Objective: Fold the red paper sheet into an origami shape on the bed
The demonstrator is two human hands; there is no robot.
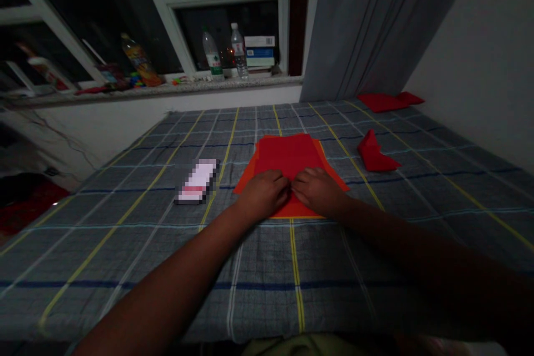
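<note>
A sheet of red paper (284,151) lies on top of orange paper (245,177) on the checked cloth in front of me. My left hand (263,193) rests on the red sheet's near part, its fingers curled and pinched together at the paper. Close beside it, my right hand (320,190) has its fingers bent inward in the same way, the fingertips of both hands almost meeting. The bit of paper between the fingertips is mostly hidden. Off to the right stands a folded red paper piece (375,157) with a pointed top.
A phone (197,181) with a lit, blurred screen lies left of the paper. More red paper (381,102) sits at the far right corner of the checked cloth (158,267). Plastic bottles (213,55) and stacked boxes (260,51) line the windowsill behind. A grey curtain (354,22) hangs at right.
</note>
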